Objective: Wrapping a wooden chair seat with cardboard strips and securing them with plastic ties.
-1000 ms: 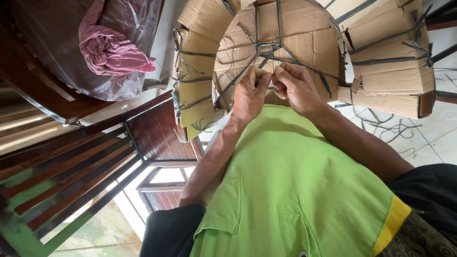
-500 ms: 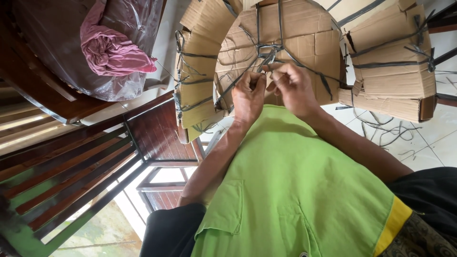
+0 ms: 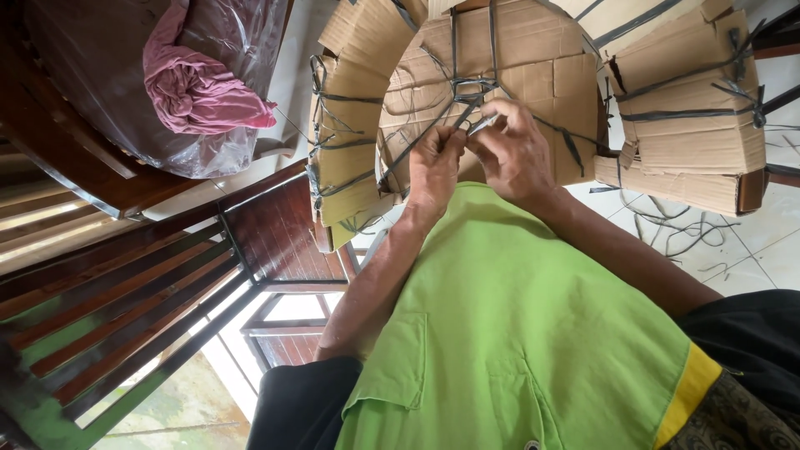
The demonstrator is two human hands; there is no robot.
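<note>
Right now my left hand (image 3: 433, 167) and my right hand (image 3: 512, 150) meet in front of my green shirt (image 3: 517, 333), fingers pinched together on a dark strap (image 3: 467, 112) that binds the cardboard-wrapped bundle (image 3: 500, 75) before me. Between my right fingers sits a small pale piece I cannot identify. Another tied cardboard bundle (image 3: 692, 117) lies further right, a pink cloth (image 3: 196, 83) on plastic at upper left.

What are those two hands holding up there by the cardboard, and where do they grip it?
Both the left hand and the right hand pinch the dark plastic strap at its crossing knot on the strap-bound brown cardboard bundle, fingertips meeting there.
</note>
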